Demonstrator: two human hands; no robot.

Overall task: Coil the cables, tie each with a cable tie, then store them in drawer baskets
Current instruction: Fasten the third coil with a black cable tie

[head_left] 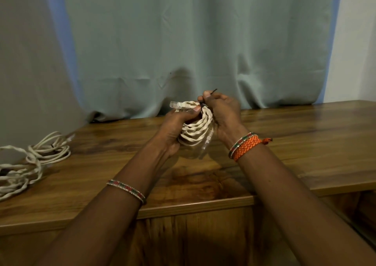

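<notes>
The fingers [205,97] of the right hand [222,111] pinch the black cable tie [212,92], whose thin end sticks up above them. The left hand [175,126] grips the coiled white cable [196,130] from the left, with its thumb beside the tie. The coil hangs between both hands, above the counter [295,143]. More white cables [34,160] lie on the counter, far left.

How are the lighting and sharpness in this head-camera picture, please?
Head view: dim, soft light; the glossy wooden table shows pale glare; wide-angle distortion bends its edges; the coiled cable and black cable tie are fairly sharp, and the cables at left look softer.
</notes>
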